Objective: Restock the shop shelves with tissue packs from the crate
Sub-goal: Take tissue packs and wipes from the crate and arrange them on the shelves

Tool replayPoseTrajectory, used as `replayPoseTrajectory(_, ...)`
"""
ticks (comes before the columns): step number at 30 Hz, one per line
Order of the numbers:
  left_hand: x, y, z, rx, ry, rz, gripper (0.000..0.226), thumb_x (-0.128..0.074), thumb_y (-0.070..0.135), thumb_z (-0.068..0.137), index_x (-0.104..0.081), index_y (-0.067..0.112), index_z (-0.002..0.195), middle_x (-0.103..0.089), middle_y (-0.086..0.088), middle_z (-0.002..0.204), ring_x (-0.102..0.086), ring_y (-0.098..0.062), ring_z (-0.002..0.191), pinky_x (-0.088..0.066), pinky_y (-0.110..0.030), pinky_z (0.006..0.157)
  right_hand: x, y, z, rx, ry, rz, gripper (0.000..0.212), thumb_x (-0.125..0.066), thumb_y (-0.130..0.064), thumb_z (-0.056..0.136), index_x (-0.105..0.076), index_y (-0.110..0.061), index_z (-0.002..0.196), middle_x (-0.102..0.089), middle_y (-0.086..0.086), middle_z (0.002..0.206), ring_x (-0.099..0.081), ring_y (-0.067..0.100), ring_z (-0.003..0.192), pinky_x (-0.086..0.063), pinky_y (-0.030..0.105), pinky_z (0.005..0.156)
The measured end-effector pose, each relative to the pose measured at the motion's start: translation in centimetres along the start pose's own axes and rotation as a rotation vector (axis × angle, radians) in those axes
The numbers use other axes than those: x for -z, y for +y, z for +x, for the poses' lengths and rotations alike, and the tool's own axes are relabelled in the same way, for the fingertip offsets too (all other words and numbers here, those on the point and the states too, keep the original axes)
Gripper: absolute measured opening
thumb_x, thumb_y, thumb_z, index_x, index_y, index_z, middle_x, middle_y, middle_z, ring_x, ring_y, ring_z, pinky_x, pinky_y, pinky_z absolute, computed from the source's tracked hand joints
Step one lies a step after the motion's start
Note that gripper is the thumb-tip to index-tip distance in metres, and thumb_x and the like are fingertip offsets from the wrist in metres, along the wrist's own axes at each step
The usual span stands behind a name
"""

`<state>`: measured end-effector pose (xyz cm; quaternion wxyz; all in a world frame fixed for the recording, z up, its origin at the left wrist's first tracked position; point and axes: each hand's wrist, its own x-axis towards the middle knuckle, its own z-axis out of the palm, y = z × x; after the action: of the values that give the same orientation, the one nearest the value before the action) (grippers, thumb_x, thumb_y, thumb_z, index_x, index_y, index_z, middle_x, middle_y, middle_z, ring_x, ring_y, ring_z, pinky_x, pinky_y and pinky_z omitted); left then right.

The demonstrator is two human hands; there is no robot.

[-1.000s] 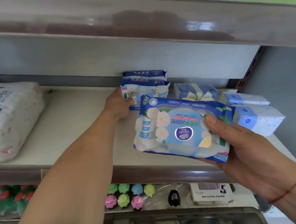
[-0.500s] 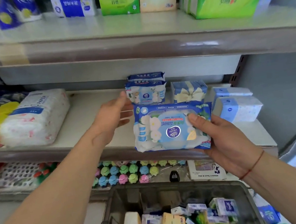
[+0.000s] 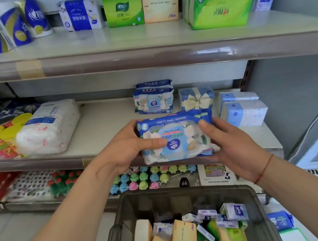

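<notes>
I hold a blue-and-white wet tissue pack [image 3: 177,136] with both hands in front of the middle shelf [image 3: 103,124]. My left hand [image 3: 124,146] grips its left end, thumb across the front. My right hand [image 3: 232,146] grips its right end. Behind it on the shelf stand two matching packs [image 3: 153,98], stacked. Below, a grey crate [image 3: 186,196] holds several mixed tissue packs [image 3: 184,238].
Right of the stack stand a bow-printed blue pack [image 3: 196,98] and pale blue packs [image 3: 243,109]. A large white paper pack [image 3: 50,128] lies at the left. The top shelf [image 3: 142,40] carries blue, green and beige packs. Coloured items [image 3: 142,180] fill the lower shelf.
My left hand left the stacked packs on the shelf and took hold of the pack's left end. The view pulled back and down, bringing the crate and top shelf into sight.
</notes>
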<state>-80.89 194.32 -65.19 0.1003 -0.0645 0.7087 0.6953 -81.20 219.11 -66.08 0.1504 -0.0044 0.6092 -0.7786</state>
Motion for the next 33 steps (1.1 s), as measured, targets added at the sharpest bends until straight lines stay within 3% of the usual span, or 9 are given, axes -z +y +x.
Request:
replayPoseTrajectory(3, 1.7, -0.2, 2.5, -0.069, 0.114, -0.011, 0.077, -0.089, -0.005, 0.061, -0.053, 0.011, 0.127, -0.078, -0.008, 0.108, -0.077, -0.025, 0.097, -0.064, -0.034, 0.077, 1.5, 0.2, 0.2, 0.0, 0.091, -0.071, 0.054, -0.077, -0.046, 0.079, -0.067, -0.025, 0.127, -0.065, -0.002, 0.134, -0.06, 0.015, 0.125, -0.059, 0.046, 0.095)
replayPoseTrajectory(8, 5.1, -1.8, 8.6, -0.141, 0.275, 0.015, 0.083, -0.093, -0.002, 0.054, -0.052, 0.01, 0.125, -0.077, -0.008, 0.107, -0.076, -0.024, 0.096, -0.062, -0.038, 0.079, 2.7, 0.8, 1.1, -0.01, 0.112, -0.09, 0.054, -0.076, -0.047, 0.07, -0.075, -0.02, 0.117, -0.074, 0.003, 0.119, -0.066, 0.02, 0.119, -0.058, 0.039, 0.09)
replayPoseTrajectory(13, 6.0, -4.6, 14.8, -0.087, 0.178, 0.087, 0.082, -0.09, -0.01, 0.062, -0.048, 0.018, 0.127, -0.072, -0.005, 0.114, -0.072, -0.024, 0.106, -0.061, -0.04, 0.086, 2.8, 2.0, 1.6, -0.026, 0.083, -0.121, 0.068, -0.09, -0.058, 0.057, -0.079, -0.018, 0.11, -0.075, 0.007, 0.115, -0.069, 0.025, 0.114, -0.06, 0.033, 0.081)
replayPoseTrajectory(17, 7.3, -5.7, 18.9, -0.108, 0.16, 0.074, 0.084, -0.089, -0.011, 0.064, -0.049, 0.021, 0.132, -0.071, -0.005, 0.12, -0.071, -0.024, 0.11, -0.06, -0.043, 0.09, 2.9, 2.3, 2.7, -0.056, 0.058, -0.107, 0.05, -0.086, -0.046, 0.069, -0.08, -0.015, 0.108, -0.075, 0.011, 0.114, -0.066, 0.031, 0.117, -0.059, 0.037, 0.083)
replayPoseTrajectory(20, 7.8, -5.3, 21.2, -0.147, 0.133, 0.091, 0.083, -0.088, -0.011, 0.066, -0.051, 0.025, 0.131, -0.072, -0.003, 0.12, -0.071, -0.022, 0.11, -0.06, -0.041, 0.092, 3.0, 2.9, 3.6, -0.05, 0.063, -0.146, 0.086, -0.092, -0.065, 0.041, -0.079, -0.016, 0.11, -0.075, 0.011, 0.116, -0.068, 0.029, 0.115, -0.062, 0.034, 0.08)
replayPoseTrajectory(22, 7.7, -5.5, 22.3, -0.161, 0.133, 0.099, 0.081, -0.087, -0.011, 0.067, -0.051, 0.029, 0.128, -0.071, -0.001, 0.12, -0.07, -0.02, 0.111, -0.06, -0.038, 0.09, 2.7, 3.1, 3.9, -0.054, 0.086, -0.145, 0.092, -0.093, -0.067, 0.034, -0.079, -0.016, 0.109, -0.075, 0.013, 0.115, -0.068, 0.03, 0.115, -0.062, 0.035, 0.079)
replayPoseTrajectory(26, 8.4, -5.7, 24.3, -0.171, 0.157, 0.139, 0.087, -0.09, -0.007, 0.066, -0.049, 0.034, 0.13, -0.07, 0.0, 0.124, -0.068, -0.021, 0.113, -0.057, -0.045, 0.099, 2.5, 3.5, 4.6, -0.091, 0.095, -0.102, 0.061, -0.091, -0.048, 0.056, -0.08, -0.012, 0.105, -0.075, 0.017, 0.112, -0.065, 0.036, 0.118, -0.06, 0.042, 0.082)
replayPoseTrajectory(30, 8.9, -5.5, 25.9, -0.183, 0.164, 0.187, 0.089, -0.089, -0.008, 0.067, -0.046, 0.033, 0.133, -0.068, 0.002, 0.125, -0.066, -0.019, 0.115, -0.054, -0.043, 0.102, 2.4, 3.1, 5.1, -0.069, 0.091, -0.127, 0.088, -0.094, -0.063, 0.039, -0.079, -0.014, 0.11, -0.074, 0.015, 0.115, -0.068, 0.031, 0.114, -0.062, 0.035, 0.076)
replayPoseTrajectory(33, 8.8, -5.8, 26.5, -0.169, 0.167, 0.219, 0.093, -0.091, -0.006, 0.065, -0.046, 0.03, 0.139, -0.068, 0.002, 0.126, -0.066, -0.019, 0.116, -0.054, -0.044, 0.104, 2.4, 2.7, 4.9, -0.068, 0.096, -0.119, 0.076, -0.091, -0.057, 0.051, -0.078, -0.014, 0.112, -0.073, 0.015, 0.117, -0.069, 0.029, 0.113, -0.061, 0.035, 0.078)
